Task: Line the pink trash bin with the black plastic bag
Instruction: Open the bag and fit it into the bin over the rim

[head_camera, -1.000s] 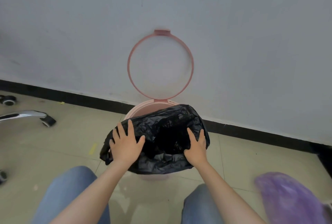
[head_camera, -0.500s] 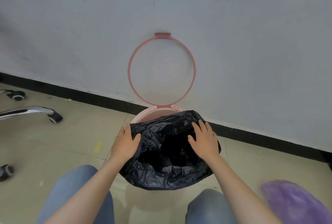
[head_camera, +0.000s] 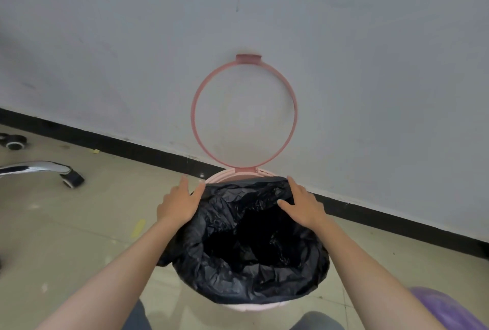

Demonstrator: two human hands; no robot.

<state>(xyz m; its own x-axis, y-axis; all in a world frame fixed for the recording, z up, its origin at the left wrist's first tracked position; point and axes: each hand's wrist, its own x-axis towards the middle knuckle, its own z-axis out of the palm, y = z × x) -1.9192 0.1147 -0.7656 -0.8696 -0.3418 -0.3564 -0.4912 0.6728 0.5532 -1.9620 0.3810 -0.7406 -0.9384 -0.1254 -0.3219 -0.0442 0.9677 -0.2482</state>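
The pink trash bin [head_camera: 225, 176] stands on the floor against the wall, its pink ring lid [head_camera: 194, 107] flipped up and leaning on the wall. The black plastic bag [head_camera: 251, 284] sits in the bin with its mouth open and its edge folded over the near and side rim. A strip of pink rim shows at the far side. My left hand [head_camera: 177, 204] presses flat on the bag's far-left edge, fingers spread. My right hand [head_camera: 303, 204] lies on the bag's far-right edge, thumb inside the opening.
A chrome office-chair leg with a caster [head_camera: 70, 179] lies on the tile floor to the left, another caster [head_camera: 14, 141] behind it. A purple bag [head_camera: 449, 311] sits at the bottom right. A black skirting strip [head_camera: 397, 221] runs along the wall.
Both hands slid from the bag's near sides towards the far rim by the wall. The bag's edge now covers more of the bin's rim, and the view has come closer.
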